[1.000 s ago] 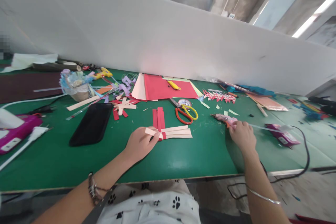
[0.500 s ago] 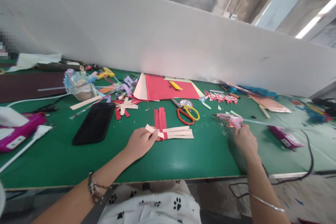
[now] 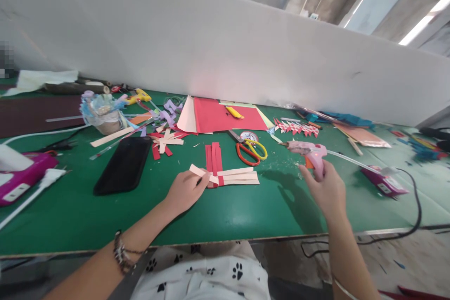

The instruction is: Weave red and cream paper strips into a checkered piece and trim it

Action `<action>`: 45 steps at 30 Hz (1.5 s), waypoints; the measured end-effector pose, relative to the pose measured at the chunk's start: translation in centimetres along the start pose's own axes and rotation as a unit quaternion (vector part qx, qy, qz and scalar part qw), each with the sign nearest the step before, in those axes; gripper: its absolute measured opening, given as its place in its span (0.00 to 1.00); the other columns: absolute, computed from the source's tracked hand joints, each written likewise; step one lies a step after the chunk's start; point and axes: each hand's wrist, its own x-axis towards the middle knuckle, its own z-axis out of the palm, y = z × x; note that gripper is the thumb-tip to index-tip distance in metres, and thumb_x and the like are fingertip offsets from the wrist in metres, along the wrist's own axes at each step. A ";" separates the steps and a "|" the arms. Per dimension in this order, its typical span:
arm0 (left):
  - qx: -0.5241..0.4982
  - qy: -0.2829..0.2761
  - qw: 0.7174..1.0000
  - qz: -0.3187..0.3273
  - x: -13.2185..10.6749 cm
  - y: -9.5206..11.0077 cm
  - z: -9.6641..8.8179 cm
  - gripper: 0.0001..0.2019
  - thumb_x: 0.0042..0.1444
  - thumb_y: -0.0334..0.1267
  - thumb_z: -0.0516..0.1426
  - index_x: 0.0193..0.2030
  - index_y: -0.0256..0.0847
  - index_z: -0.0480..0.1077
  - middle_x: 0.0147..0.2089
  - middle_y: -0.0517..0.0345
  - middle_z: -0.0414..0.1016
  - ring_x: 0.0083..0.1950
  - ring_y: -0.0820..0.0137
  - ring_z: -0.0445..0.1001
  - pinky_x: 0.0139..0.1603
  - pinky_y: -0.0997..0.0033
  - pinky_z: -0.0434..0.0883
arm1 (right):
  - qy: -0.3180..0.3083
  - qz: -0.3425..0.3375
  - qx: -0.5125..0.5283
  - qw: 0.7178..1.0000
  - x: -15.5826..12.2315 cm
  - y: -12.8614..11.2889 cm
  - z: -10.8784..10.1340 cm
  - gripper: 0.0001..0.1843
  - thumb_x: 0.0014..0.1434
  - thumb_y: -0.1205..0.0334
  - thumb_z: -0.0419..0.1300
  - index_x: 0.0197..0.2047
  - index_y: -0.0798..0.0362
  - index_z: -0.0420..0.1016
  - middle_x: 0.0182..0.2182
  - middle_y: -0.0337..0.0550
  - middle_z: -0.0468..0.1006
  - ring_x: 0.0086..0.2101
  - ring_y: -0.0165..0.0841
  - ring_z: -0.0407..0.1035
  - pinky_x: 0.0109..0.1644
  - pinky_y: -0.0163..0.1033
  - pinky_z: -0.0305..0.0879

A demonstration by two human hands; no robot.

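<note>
Paper weave (image 3: 221,181) is set on the green tabletop (image 3: 225,218), approx. mid-front, before the person: red strips (image 3: 213,158) are pointed away, pale-pink strips (image 3: 244,177) are pointed R. Its L end is gripped by the L hand (image 3: 186,192), thumb & fingers narrowed onto it; a loose pale end is seen poking out above the knuckles. Exact finger contact underneath is hidden, can't tell.

Pink glue gun (image 3: 309,149) is held by its handle in the R hand (image 3: 327,190), fingers around it, thumb out to the side; it's raised off the surface, nozzle aimed L, w/ a clear glue stick (image 3: 346,157) stuck out the back.

Scissors (image 3: 251,152), red/yellow handles, are laid just beyond the weave, slightly R. Farther back, a yellow cutter (image 3: 234,112) is rested on a red sheet (image 3: 218,122). A black phone (image 3: 122,165) is placed L of the weave; a red/white zigzag braid (image 3: 297,127) is laid behind the gun. Purple power strips (image 3: 383,182) are placed at both sides.
</note>
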 end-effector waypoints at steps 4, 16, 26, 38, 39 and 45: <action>-0.006 -0.003 1.000 -0.003 -0.1 0.1 -0.1 0.25 0.61 0.42 0.40 0.28 0.41 0.76 0.39 0.59 0.79 0.43 0.66 0.75 0.46 0.70 0.67 | -0.015 -0.097 -0.009 0.995 -2.0 -1.3 0.6 0.30 0.54 0.37 0.49 0.45 0.56 0.65 0.35 0.51 0.74 0.32 0.40 0.68 0.31 0.39 0.60; 0.024 0.013 1.000 0.000 -0.2 -0.3 0.3 0.25 0.62 0.42 0.39 0.27 0.39 0.74 0.37 0.55 0.79 0.39 0.66 0.75 0.42 0.71 0.68 | -0.102 -0.283 -0.059 0.952 -5.2 -4.9 3.0 0.24 0.61 0.47 0.46 0.52 0.56 0.61 0.40 0.49 0.73 0.33 0.37 0.72 0.24 0.35 0.61; -0.005 -0.019 1.000 -0.004 -0.2 0.0 -0.1 0.26 0.62 0.41 0.38 0.28 0.40 0.74 0.34 0.56 0.78 0.38 0.67 0.74 0.43 0.72 0.66 | -0.133 -0.311 -0.091 0.937 -5.5 -5.8 2.9 0.19 0.62 0.53 0.47 0.52 0.55 0.60 0.37 0.47 0.73 0.30 0.34 0.71 0.22 0.32 0.57; -0.013 -0.023 1.000 -0.006 -0.1 0.3 -0.2 0.25 0.62 0.41 0.37 0.27 0.40 0.73 0.36 0.56 0.78 0.38 0.67 0.74 0.43 0.72 0.66 | -0.131 -0.312 -0.118 0.934 -5.4 -6.0 2.6 0.16 0.63 0.58 0.45 0.51 0.55 0.60 0.36 0.45 0.72 0.30 0.32 0.70 0.22 0.32 0.55; -0.013 -0.024 1.000 -0.006 -0.1 0.3 -0.2 0.26 0.62 0.41 0.37 0.27 0.40 0.73 0.37 0.57 0.78 0.38 0.67 0.74 0.43 0.72 0.66 | -0.129 -0.313 -0.118 0.934 -5.3 -6.0 2.5 0.16 0.63 0.58 0.45 0.51 0.55 0.60 0.36 0.45 0.72 0.30 0.32 0.70 0.22 0.32 0.54; -0.012 -0.013 1.000 -0.008 -0.1 0.2 -0.1 0.25 0.62 0.41 0.38 0.28 0.40 0.74 0.39 0.57 0.78 0.41 0.67 0.74 0.44 0.72 0.66 | -0.117 -0.306 -0.124 0.937 -5.0 -5.6 2.1 0.15 0.63 0.59 0.45 0.51 0.55 0.61 0.36 0.45 0.73 0.30 0.32 0.70 0.21 0.32 0.53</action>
